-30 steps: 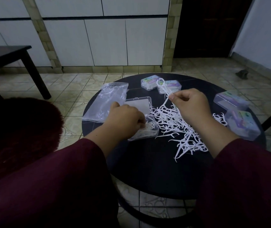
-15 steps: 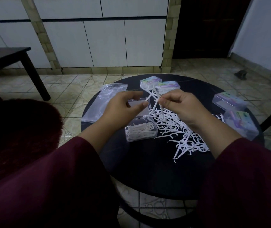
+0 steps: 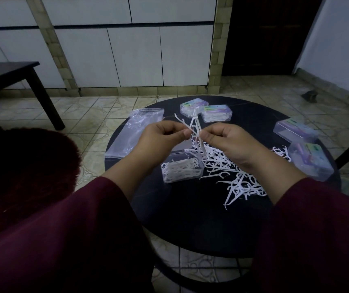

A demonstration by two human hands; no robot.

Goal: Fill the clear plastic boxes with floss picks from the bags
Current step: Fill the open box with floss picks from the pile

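Room: dim tiled floor is spreading out around a round black table (image 3: 190,218), with white cabinets behind.
Hands: left hand (image 3: 160,140) and right hand (image 3: 230,142) are meeting above the table's centre, each pinching the same small bunch of picks (image 3: 194,127) between thumb and curled fingers.
Open box: a clear box (image 3: 182,168) is sitting just below the hands, at 6 o'clock from them, partly filled with picks lying flat.
Pile: loose picks (image 3: 232,174) are lying scattered at 4 o'clock from the hands, touching the open box's right side.
Bag: a clear, seemingly empty bag (image 3: 135,134) is lying at 9 o'clock.
Closed boxes: two boxes (image 3: 205,109) are resting at 12 o'clock, two more (image 3: 302,149) at 3 o'clock.
Handling: picks are looking light, thin and springy, with hooked heads that are likely snagging one another; taking hold along the straight handles and aligning them probably suits the narrow box best.
Progress: one box is seemingly being filled, with a large pile waiting.
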